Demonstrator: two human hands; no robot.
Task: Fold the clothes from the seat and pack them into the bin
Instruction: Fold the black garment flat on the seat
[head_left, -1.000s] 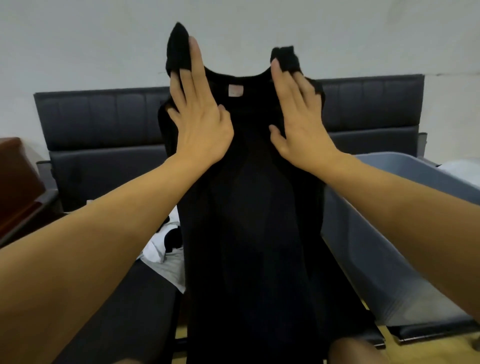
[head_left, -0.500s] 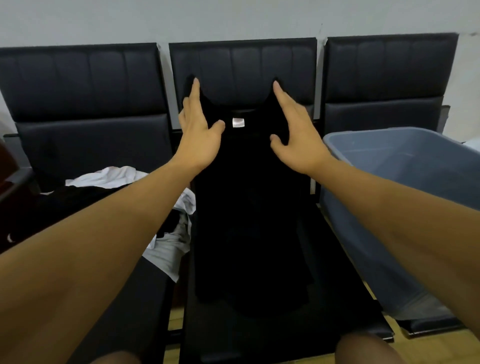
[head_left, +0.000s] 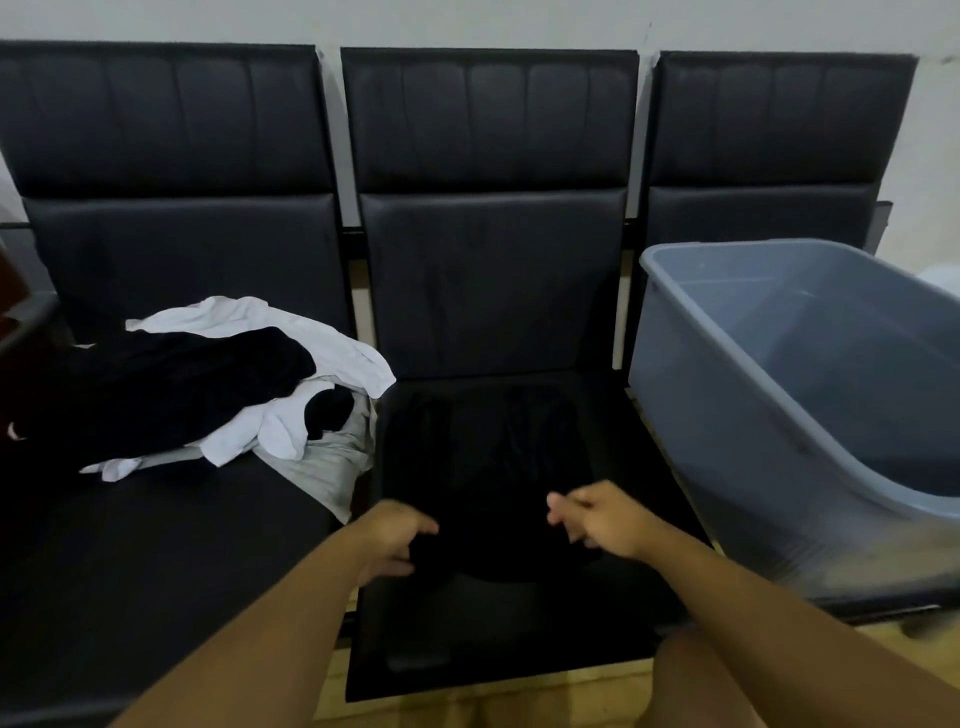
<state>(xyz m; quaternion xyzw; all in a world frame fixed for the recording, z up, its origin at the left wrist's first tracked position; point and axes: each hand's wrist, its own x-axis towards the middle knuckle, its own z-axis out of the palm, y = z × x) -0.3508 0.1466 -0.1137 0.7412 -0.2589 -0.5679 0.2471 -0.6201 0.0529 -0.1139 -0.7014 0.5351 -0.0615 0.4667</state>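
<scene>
My left hand curls over the near edge of the black garment, fingers bent into the cloth, so I judge it is gripping the hem. My right hand is blurred; its fingers look bunched at the garment's near right edge, probably pinching it, though I cannot be sure. The garment itself lies spread on the middle seat, black on black, its outline hard to read.

My worry is just that: with cloth and cushion the same colour, I could fold off-line or miss a strap or a crease underneath, and the fold would come out lopsided. If the right hand has no real hold, one side will lag when I lift and the piece will skew or slide toward the front edge of the seat.

On the left seat waits a pile of clothes, white and black pieces tangled, one pale piece hanging over the gap between seats. The grey bin stands on the right seat, tilted toward me; no clothes show in the part I can see. Behind the padded backrests is a plain pale wall; yellowish floor shows below.
</scene>
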